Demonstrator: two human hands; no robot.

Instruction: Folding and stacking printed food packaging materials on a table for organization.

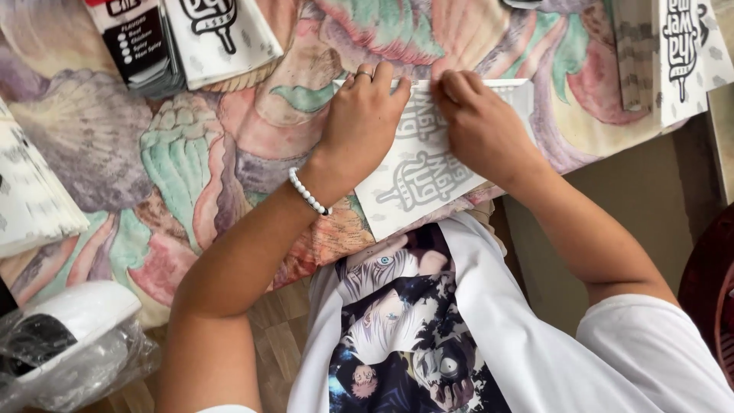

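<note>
A flat white cardboard box blank [424, 172] with grey printed lettering lies on the table's near edge, over a colourful shell-patterned cloth [191, 153]. My left hand [363, 122], with a ring and a white bead bracelet, presses its fingers down on the blank's far fold. My right hand [478, 122] pinches the same far edge just to the right, fingers curled over the flap. Both hands nearly touch at the fold.
A stack of similar printed white blanks [222, 34] lies far left beside a black-and-white labelled pack [141, 46]. More blanks [30, 199] sit at the left edge and folded ones [677, 53] at the far right. A plastic-wrapped white object [65, 336] sits lower left.
</note>
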